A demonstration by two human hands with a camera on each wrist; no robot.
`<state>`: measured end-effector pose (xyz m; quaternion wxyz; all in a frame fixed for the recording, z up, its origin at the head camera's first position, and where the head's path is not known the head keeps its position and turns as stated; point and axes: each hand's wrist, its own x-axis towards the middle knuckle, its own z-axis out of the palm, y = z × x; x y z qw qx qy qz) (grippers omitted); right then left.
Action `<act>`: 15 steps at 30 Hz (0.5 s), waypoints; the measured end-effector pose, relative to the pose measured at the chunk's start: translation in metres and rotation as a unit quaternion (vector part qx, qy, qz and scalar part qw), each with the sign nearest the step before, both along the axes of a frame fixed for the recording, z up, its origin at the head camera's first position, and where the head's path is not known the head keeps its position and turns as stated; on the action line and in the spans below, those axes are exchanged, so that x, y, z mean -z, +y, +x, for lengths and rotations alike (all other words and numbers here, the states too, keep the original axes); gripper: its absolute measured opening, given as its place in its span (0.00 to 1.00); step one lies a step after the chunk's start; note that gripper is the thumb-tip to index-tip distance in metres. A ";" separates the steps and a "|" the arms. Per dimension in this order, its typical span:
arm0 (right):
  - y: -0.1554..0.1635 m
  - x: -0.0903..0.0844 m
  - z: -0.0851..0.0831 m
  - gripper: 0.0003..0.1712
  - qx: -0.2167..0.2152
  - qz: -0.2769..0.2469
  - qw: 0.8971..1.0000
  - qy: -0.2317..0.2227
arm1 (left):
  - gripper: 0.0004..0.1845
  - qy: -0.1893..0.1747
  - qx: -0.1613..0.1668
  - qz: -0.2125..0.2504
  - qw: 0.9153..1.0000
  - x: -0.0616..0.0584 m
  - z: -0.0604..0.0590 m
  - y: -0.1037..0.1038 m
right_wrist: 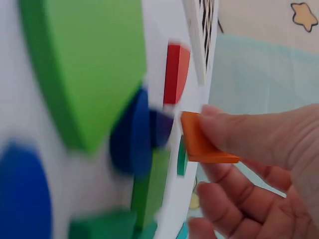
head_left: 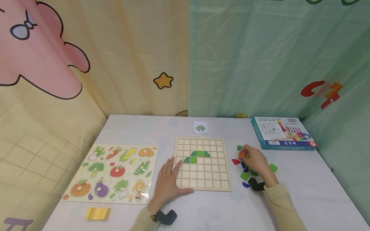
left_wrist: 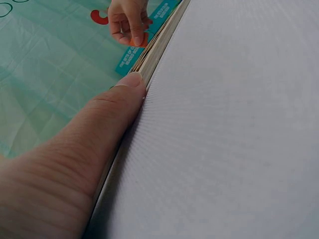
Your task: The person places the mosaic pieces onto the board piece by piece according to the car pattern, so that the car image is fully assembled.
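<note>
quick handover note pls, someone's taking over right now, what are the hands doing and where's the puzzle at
Left hand: flat and open on the table, fingers against the left edge of the wooden grid board, steadying it.
Right hand: pinches an orange piece just off the table, right of the board.
Loose pieces (red, blue, green) lie in a small pile under and around the right hand.
Done: five green pieces sit in the grid as a dome shape.
Left: most cells are bare; the orange piece and the pile are not yet placed. A small pattern card lies behind the board.
</note>
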<state>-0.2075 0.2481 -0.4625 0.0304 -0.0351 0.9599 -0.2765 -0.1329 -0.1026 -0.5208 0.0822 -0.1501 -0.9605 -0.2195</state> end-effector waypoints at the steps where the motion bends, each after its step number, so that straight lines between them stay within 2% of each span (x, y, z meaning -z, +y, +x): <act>1: -0.003 0.001 0.001 0.10 -0.002 -0.006 1.000 0.016 | 0.63 -0.001 0.000 -0.001 1.000 0.000 0.000 0.000; 6: -0.025 0.004 0.003 0.10 -0.016 -0.044 0.996 0.075 | 0.63 -0.005 -0.003 -0.004 1.000 0.001 0.000 0.000; 9: -0.042 0.005 0.003 0.10 -0.030 -0.075 0.992 0.094 | 0.63 -0.006 -0.004 -0.004 1.000 0.001 -0.001 0.000; 11: -0.054 0.005 0.002 0.11 -0.043 -0.096 0.990 0.099 | 0.63 -0.007 -0.003 -0.002 1.000 0.001 -0.001 0.000; 15: -0.074 0.004 0.001 0.11 -0.058 -0.149 0.985 0.071 | 0.63 -0.010 -0.004 -0.003 1.000 0.001 0.000 0.000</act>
